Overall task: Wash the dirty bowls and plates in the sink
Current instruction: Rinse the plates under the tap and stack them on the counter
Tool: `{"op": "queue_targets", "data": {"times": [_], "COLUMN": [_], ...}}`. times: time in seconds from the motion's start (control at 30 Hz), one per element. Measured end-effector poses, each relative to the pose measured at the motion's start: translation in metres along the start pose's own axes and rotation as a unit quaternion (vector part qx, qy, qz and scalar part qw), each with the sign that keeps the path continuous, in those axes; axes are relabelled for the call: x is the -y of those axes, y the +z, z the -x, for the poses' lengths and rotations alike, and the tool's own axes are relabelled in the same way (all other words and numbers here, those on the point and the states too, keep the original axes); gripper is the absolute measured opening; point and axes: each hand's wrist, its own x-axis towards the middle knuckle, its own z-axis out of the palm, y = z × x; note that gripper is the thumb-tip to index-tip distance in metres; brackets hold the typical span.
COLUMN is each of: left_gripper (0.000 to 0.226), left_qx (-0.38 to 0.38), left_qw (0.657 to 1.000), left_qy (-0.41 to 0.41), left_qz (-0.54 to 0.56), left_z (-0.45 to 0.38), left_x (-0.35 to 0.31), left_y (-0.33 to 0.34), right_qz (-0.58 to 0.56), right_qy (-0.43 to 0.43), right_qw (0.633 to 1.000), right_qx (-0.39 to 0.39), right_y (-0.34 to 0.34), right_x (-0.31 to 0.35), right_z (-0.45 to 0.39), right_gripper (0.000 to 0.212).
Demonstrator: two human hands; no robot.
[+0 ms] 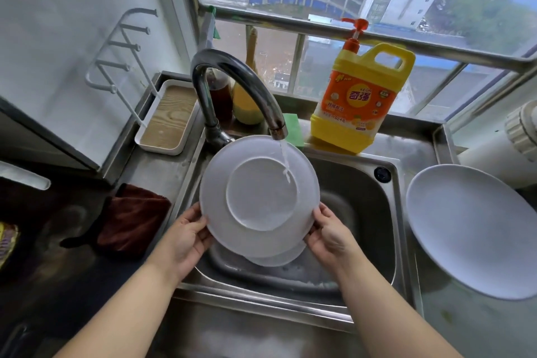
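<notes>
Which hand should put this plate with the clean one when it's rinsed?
Probably the right hand. It already grips the right edge of the held plate, and the big white plate lies on the counter right of the sink. The left hand would have to cross over.

Plate (258,192) over sink (363,212), under faucet (232,84)

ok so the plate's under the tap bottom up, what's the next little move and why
Probably turn the plate a little between the left hand and right hand. The water stream from the faucet strikes only the upper right of the foot ring, so turning would bring the remaining underside under it.
</notes>
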Motion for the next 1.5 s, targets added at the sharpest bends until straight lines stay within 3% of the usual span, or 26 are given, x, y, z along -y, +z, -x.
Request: {"op": "queue_targets", "data": {"times": [0.23,0.47,0.77,1.07,1.27,1.5], "left_gripper": [0.031,0.032,0.03,0.029,0.028,0.033], "left_qx": [-0.027,-0.012,0.057,0.112,0.091,0.003], "left_qw": [0.999,0.996,0.989,0.974,0.975,0.985], "left_qy": [0.033,0.03,-0.015,0.013,0.036,-0.012], "left_qz": [-0.03,-0.085,-0.138,-0.196,-0.197,-0.175], "left_z": [-0.003,-0.006,-0.01,-0.018,-0.019,-0.024], "left_x": [-0.005,0.005,0.031,0.024,0.013,0.012], "left_y": [-0.002,0.016,0.056,0.081,0.062,0.017], "right_qz": [-0.006,0.0,-0.037,-0.098,-0.084,-0.008], "right_qy": [-0.012,-0.018,-0.033,-0.03,-0.022,-0.026], "right_qw": [1.0,0.999,0.996,0.988,0.991,0.998], "right_qx": [0.002,-0.027,-0.069,-0.115,-0.104,-0.061], "right_y": [0.015,-0.014,-0.062,-0.071,-0.057,-0.027], "right_x": [0.006,0.004,0.022,0.018,0.009,-0.001], "right_z": [-0.013,-0.004,0.019,0.016,0.005,0.003], "right_gripper": [0.027,0.027,0.03,0.022,0.027,0.03]}}
